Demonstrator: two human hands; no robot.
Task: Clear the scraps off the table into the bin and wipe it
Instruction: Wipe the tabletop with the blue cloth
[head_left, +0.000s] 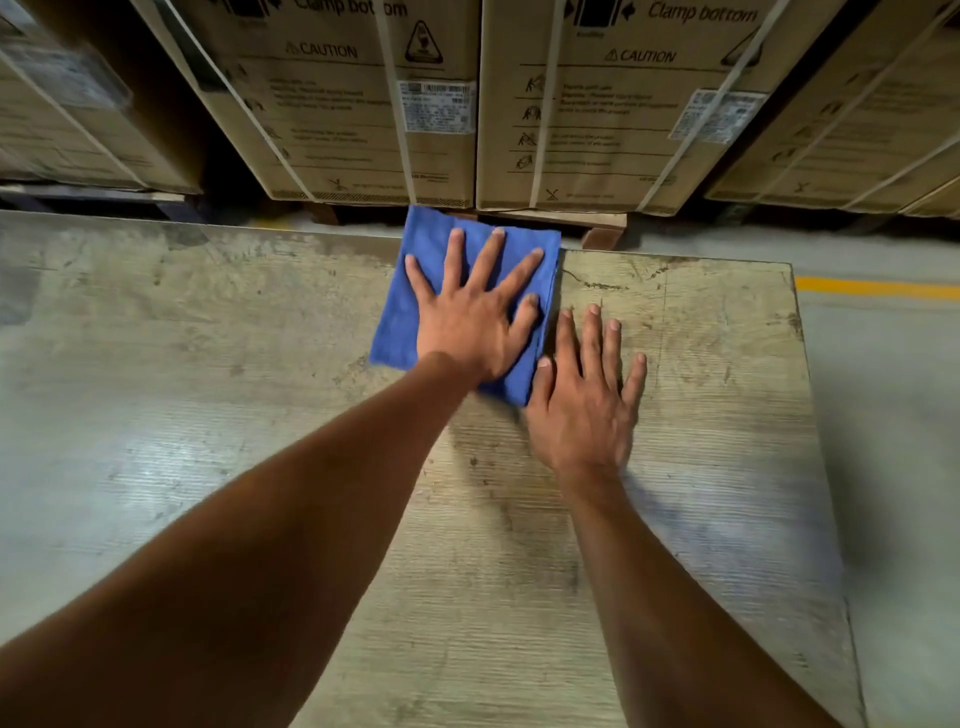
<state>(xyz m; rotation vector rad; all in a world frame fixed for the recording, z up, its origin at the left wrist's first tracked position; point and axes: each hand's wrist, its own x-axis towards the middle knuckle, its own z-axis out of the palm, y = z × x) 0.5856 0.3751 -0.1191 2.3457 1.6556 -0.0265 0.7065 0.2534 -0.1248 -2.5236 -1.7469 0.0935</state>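
Note:
A folded blue cloth (415, 291) lies flat on the worn wooden table (208, 389), its far end hanging past the table's back edge. My left hand (475, 317) presses down on the cloth with fingers spread wide. My right hand (584, 400) rests flat on the bare table just right of the cloth, thumb touching the cloth's near right corner. No scraps and no bin are in view.
Large strapped cardboard boxes (363, 104) on pallets stand right behind the table's far edge. The table's right edge (810, 389) drops to a grey floor with a yellow line (878, 288).

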